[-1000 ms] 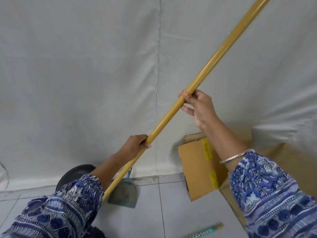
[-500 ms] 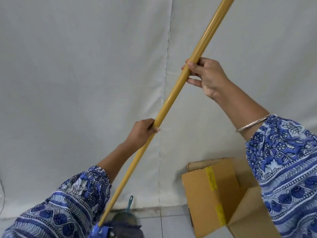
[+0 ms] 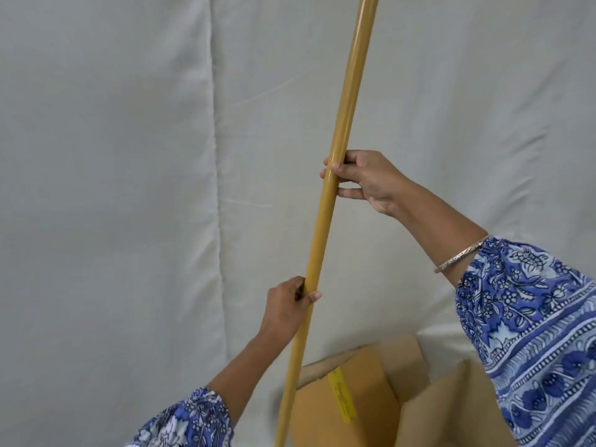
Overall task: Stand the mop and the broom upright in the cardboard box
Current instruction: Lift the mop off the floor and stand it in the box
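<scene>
A long yellow handle (image 3: 342, 124) runs nearly upright through the middle of the view, and both its ends are cut off by the frame. My right hand (image 3: 369, 180) grips it high up. My left hand (image 3: 287, 306) holds it lower down. The handle's lower part passes in front of the left edge of the open cardboard box (image 3: 371, 401) at the bottom right. The box has yellow tape on a raised flap. The head on the handle's lower end is out of view, and I see no second tool.
A white cloth backdrop (image 3: 129, 188) hangs behind everything. My blue patterned sleeves (image 3: 532, 333) fill the lower right and lower left corners. The floor is out of view.
The handle has swung from a steep slant to nearly upright and shifted right toward the box. Both hands kept their grip. The view tilted up, so the floor and the dustpan dropped out.
</scene>
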Action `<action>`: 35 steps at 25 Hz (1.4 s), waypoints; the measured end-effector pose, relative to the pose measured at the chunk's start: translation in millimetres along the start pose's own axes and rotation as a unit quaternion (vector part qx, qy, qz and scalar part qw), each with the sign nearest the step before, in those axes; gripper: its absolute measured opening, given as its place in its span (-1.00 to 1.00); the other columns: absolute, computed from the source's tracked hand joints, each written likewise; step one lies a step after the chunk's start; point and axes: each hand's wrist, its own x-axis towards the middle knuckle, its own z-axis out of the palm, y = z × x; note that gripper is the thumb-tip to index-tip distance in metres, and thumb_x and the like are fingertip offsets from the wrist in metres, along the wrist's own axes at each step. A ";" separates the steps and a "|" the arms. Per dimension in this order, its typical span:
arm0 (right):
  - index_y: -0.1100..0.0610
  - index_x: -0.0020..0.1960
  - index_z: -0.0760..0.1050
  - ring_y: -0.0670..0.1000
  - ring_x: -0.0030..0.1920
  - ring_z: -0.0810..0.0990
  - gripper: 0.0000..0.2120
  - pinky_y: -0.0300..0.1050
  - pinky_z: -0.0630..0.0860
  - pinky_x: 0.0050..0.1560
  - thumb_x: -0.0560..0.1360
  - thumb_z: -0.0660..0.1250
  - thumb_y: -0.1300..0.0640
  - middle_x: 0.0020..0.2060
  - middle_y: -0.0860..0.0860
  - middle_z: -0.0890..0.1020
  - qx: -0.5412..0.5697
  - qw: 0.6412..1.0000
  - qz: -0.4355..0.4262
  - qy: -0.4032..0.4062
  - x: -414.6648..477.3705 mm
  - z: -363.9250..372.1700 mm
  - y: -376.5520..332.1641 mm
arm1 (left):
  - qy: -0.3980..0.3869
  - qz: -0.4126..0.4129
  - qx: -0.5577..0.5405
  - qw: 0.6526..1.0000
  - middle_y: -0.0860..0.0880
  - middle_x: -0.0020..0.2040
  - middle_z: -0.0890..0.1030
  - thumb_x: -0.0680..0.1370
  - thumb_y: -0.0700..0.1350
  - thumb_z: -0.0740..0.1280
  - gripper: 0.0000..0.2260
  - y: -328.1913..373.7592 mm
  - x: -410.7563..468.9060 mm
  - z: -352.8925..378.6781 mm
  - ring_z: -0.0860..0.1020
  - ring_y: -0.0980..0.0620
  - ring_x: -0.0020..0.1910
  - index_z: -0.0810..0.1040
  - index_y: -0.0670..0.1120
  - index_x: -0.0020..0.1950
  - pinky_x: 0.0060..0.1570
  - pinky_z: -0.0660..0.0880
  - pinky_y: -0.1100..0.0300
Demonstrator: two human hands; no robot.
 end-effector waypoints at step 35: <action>0.27 0.21 0.42 0.02 0.10 0.53 -0.75 -0.01 0.45 0.23 0.55 0.16 0.27 -0.01 0.10 0.57 -0.043 0.984 0.131 -0.111 109.8 -429.2 333.8 | 0.029 -0.213 -0.061 0.975 0.06 -0.42 0.31 0.48 -0.22 0.36 -0.65 31.5 178.3 555.6 0.25 0.14 -0.45 0.26 0.00 -0.38 -0.54 0.32 0.51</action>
